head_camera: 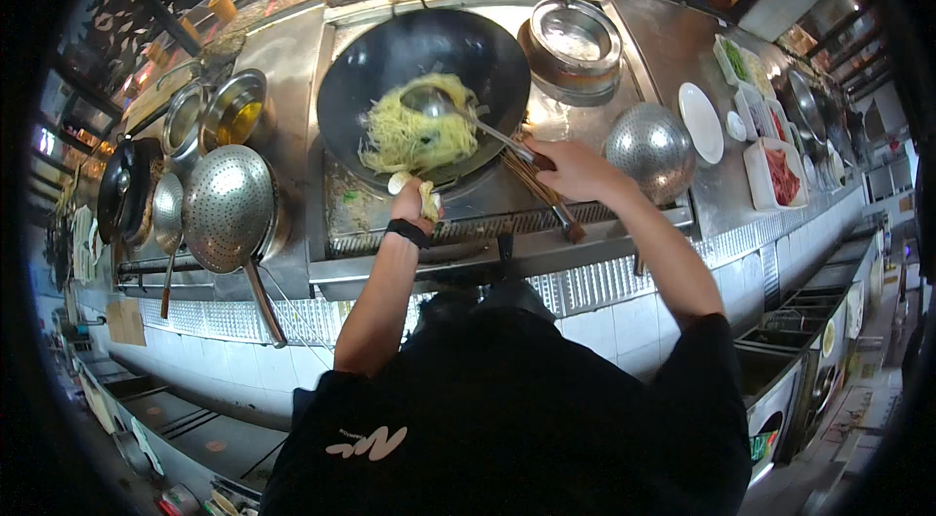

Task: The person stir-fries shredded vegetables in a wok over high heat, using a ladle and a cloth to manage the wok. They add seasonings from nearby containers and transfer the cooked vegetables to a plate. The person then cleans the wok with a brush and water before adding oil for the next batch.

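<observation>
A large black wok (439, 37) sits on the range and holds pale green and yellow shredded food (417, 139). With my left hand (412, 207) I grip a folded cloth (430, 201) at the wok's near rim; the wok's handle is hidden there. My right hand (578, 168) is closed around the handle of a metal ladle (431, 100), whose bowl rests on the shreds. Beneath that handle, a bamboo wok brush (541, 190) lies on the range just right of the wok.
A metal pot (574, 40) stands behind right, with a perforated strainer (649, 154) nearer me. Farther right are a white plate (700, 122) and a tray of raw meat (776, 173). Leftward lie a big perforated skimmer (228, 209) and a bowl of oil (240, 119).
</observation>
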`<state>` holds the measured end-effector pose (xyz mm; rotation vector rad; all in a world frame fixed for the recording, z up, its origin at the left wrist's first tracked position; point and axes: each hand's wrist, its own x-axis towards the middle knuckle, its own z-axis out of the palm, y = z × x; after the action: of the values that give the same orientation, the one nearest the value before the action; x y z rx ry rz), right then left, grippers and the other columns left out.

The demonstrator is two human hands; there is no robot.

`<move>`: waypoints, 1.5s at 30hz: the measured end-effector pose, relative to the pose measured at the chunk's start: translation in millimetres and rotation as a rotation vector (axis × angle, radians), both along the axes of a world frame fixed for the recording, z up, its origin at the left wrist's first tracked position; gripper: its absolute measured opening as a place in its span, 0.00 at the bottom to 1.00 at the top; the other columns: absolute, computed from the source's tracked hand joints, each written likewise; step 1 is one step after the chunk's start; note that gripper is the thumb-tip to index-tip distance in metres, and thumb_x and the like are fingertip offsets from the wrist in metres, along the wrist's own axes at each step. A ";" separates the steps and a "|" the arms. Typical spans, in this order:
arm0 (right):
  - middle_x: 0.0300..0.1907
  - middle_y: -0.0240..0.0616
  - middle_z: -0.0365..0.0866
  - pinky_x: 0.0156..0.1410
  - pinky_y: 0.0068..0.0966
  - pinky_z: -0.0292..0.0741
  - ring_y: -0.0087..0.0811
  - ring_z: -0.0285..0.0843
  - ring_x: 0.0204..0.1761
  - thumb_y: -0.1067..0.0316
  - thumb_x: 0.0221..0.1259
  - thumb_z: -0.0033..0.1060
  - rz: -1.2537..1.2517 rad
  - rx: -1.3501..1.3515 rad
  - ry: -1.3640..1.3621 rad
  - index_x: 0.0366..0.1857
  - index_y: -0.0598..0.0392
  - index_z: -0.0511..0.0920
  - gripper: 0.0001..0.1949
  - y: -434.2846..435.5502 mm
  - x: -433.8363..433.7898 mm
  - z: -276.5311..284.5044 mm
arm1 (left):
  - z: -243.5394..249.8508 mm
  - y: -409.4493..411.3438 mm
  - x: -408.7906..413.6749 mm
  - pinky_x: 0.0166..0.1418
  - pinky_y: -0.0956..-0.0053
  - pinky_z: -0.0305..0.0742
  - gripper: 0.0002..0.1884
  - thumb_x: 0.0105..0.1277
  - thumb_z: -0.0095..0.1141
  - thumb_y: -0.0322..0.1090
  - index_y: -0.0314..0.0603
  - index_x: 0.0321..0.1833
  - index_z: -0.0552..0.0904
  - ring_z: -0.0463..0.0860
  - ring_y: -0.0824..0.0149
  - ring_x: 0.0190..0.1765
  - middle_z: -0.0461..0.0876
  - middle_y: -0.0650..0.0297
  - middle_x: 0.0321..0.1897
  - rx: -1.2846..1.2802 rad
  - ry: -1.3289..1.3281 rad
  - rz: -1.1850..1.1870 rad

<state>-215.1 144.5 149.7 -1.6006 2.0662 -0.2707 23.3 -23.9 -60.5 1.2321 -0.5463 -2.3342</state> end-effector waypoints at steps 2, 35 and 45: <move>0.43 0.53 0.82 0.49 0.39 0.76 0.49 0.82 0.44 0.65 0.59 0.58 -0.073 -0.131 -0.032 0.66 0.48 0.68 0.28 14.2 -7.7 -0.4 | 2.0 37.0 0.7 0.26 0.67 0.74 0.10 0.68 0.48 0.44 0.49 0.34 0.74 0.76 0.62 0.22 0.75 0.62 0.22 -0.006 -0.065 0.034; 0.40 0.48 0.83 0.39 0.25 0.76 0.30 0.81 0.32 0.76 0.55 0.63 -0.411 -0.751 -0.224 0.64 0.59 0.70 0.29 99.2 115.6 -57.4 | 124.9 9.4 50.1 0.28 0.69 0.77 0.16 0.69 0.48 0.52 0.47 0.35 0.73 0.79 0.63 0.25 0.78 0.61 0.26 0.570 0.304 -0.180; 0.42 0.45 0.84 0.41 0.22 0.76 0.25 0.81 0.35 0.76 0.54 0.64 -0.397 -0.821 -0.308 0.63 0.61 0.71 0.28 88.8 128.3 -37.0 | 73.8 110.9 82.4 0.29 0.68 0.76 0.12 0.68 0.48 0.47 0.49 0.43 0.77 0.79 0.65 0.28 0.79 0.64 0.30 0.346 0.318 -0.135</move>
<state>-86.7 233.3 112.7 -1.3787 2.1146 -1.5620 105.7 87.0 13.4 0.9512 -0.1233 -2.7532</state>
